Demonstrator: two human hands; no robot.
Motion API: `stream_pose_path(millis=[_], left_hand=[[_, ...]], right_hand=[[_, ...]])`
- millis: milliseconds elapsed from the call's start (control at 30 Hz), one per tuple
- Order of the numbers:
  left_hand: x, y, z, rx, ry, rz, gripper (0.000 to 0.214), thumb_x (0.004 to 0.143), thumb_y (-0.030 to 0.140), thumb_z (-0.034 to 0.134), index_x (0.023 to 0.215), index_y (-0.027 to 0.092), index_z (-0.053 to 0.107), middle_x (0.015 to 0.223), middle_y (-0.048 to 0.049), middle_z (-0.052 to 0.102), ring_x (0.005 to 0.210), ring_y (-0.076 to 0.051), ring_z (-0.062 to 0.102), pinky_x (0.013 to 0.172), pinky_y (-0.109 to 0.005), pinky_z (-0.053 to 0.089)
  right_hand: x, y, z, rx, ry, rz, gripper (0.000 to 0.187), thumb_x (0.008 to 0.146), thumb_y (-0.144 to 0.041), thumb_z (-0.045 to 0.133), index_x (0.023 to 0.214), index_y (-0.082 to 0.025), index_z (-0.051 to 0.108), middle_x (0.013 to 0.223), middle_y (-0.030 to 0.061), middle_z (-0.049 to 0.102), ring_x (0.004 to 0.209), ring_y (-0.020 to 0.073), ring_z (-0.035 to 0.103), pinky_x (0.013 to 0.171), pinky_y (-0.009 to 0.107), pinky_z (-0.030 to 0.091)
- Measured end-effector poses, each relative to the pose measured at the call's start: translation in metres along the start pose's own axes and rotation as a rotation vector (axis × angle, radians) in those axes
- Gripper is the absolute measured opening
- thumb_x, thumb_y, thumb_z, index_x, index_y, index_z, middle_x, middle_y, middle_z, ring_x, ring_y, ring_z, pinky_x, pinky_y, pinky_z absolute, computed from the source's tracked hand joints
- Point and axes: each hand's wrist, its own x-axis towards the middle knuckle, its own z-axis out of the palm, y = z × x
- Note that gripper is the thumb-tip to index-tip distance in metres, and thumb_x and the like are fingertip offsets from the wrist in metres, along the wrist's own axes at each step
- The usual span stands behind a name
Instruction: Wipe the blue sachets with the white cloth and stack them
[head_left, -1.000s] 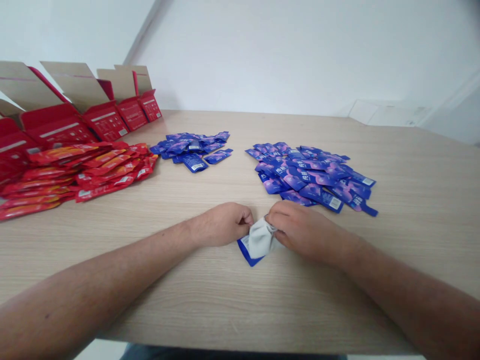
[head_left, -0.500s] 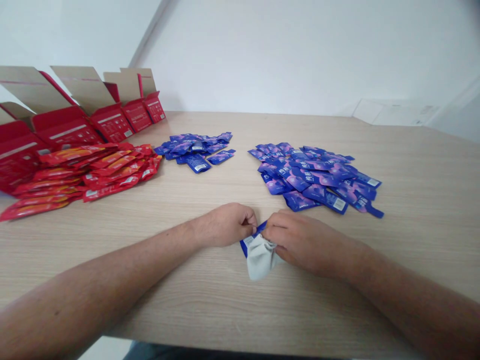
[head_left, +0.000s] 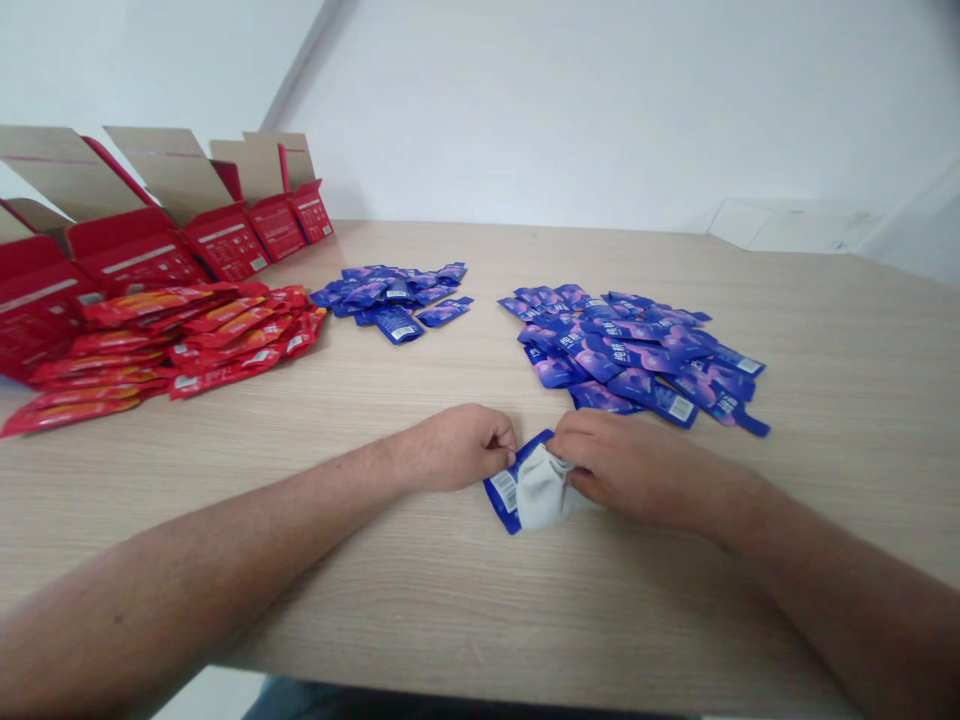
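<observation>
A blue sachet [head_left: 504, 492] lies on the wooden table [head_left: 420, 590] between my hands, with a folded white wipe [head_left: 541, 490] over it. My left hand [head_left: 459, 447] is closed, pinching the sachet's upper left edge. My right hand [head_left: 626, 465] is closed on the white wipe, its fingertips pressed into the wipe's top. The two hands nearly touch above the sachet.
A large heap of blue sachets [head_left: 637, 350] lies just beyond my right hand. A smaller blue heap [head_left: 397, 295] sits farther back at centre. Red packets [head_left: 172, 345] are spread at the left, with open red cartons [head_left: 187, 225] behind them.
The white wipe has shifted up and right over the sachet, and the sachet's barcoded lower left corner now shows. Both hands stay at the same spot.
</observation>
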Motion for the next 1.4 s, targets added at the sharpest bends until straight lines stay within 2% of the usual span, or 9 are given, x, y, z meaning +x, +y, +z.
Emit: stream_pose_path(millis=[133,267,467,667,833,1033,1200,1300,1400], left_hand=[[0.0,0.001,-0.001,0.006,-0.011,0.0,0.023,0.08,0.021,0.049,0.087,0.022,0.071,0.076,0.0039,0.071,0.066,-0.01,0.06,0.057,-0.021,0.037],[0.0,0.002,-0.002,-0.007,-0.013,-0.003,0.02,0.081,0.022,0.05,0.085,0.022,0.07,0.072,0.005,0.069,0.064,-0.009,0.058,0.056,-0.02,0.037],[-0.001,0.004,-0.003,0.009,-0.011,-0.008,0.021,0.082,0.024,0.05,0.086,0.022,0.07,0.073,0.0044,0.069,0.064,-0.009,0.057,0.056,-0.021,0.036],[0.0,0.002,-0.003,-0.007,-0.025,-0.032,0.019,0.081,0.024,0.051,0.085,0.021,0.069,0.071,0.0043,0.068,0.064,-0.01,0.057,0.057,-0.021,0.036],[-0.001,0.003,-0.003,-0.012,-0.009,-0.031,0.02,0.082,0.025,0.052,0.088,0.022,0.07,0.077,0.004,0.07,0.068,-0.011,0.058,0.059,-0.021,0.037],[-0.001,0.004,-0.004,-0.006,-0.022,-0.032,0.019,0.081,0.023,0.051,0.085,0.021,0.069,0.073,0.0042,0.068,0.066,-0.011,0.058,0.057,-0.021,0.036],[-0.001,0.003,-0.004,0.003,-0.015,-0.025,0.02,0.082,0.025,0.051,0.088,0.022,0.07,0.076,0.0037,0.07,0.067,-0.011,0.058,0.058,-0.021,0.037],[-0.001,0.004,-0.004,0.011,-0.017,-0.023,0.02,0.08,0.02,0.05,0.086,0.021,0.07,0.073,0.0041,0.069,0.064,-0.01,0.058,0.058,-0.021,0.037],[-0.001,0.003,-0.004,0.01,-0.017,-0.019,0.02,0.081,0.023,0.05,0.086,0.021,0.069,0.073,0.0042,0.068,0.065,-0.01,0.057,0.057,-0.021,0.036]], right_hand=[[0.003,-0.002,0.002,-0.034,0.072,0.004,0.008,0.091,-0.015,0.056,0.095,-0.018,0.063,0.1,0.007,0.063,0.096,0.0224,0.058,0.085,0.036,0.046],[0.004,-0.006,0.002,0.005,0.023,-0.079,0.01,0.092,-0.014,0.054,0.093,-0.018,0.063,0.097,0.0066,0.063,0.096,0.0214,0.058,0.088,0.035,0.045],[0.001,0.002,-0.001,-0.036,0.06,0.028,0.008,0.089,-0.016,0.058,0.095,-0.018,0.063,0.098,0.0067,0.063,0.095,0.0218,0.058,0.083,0.034,0.045],[0.003,-0.005,0.0,-0.008,0.027,-0.092,0.01,0.09,-0.013,0.055,0.092,-0.018,0.063,0.095,0.0066,0.063,0.095,0.0215,0.058,0.085,0.035,0.045],[0.003,-0.001,-0.001,-0.045,0.056,0.012,0.01,0.089,-0.014,0.057,0.096,-0.018,0.064,0.098,0.0071,0.063,0.094,0.0216,0.058,0.083,0.033,0.045],[0.005,-0.005,0.002,-0.009,0.013,-0.076,0.008,0.092,-0.015,0.054,0.092,-0.018,0.062,0.096,0.0059,0.062,0.096,0.0215,0.058,0.086,0.034,0.045],[0.003,0.0,0.0,-0.047,0.073,0.011,0.009,0.09,-0.014,0.057,0.095,-0.017,0.063,0.098,0.0072,0.063,0.095,0.0214,0.058,0.084,0.033,0.045],[0.006,-0.005,0.003,-0.028,0.092,-0.043,0.009,0.092,-0.015,0.054,0.093,-0.017,0.063,0.096,0.0077,0.062,0.095,0.0215,0.057,0.086,0.034,0.045],[0.005,-0.007,0.002,-0.006,0.026,-0.091,0.009,0.092,-0.014,0.054,0.091,-0.017,0.063,0.094,0.0064,0.062,0.094,0.0211,0.058,0.086,0.035,0.046]])
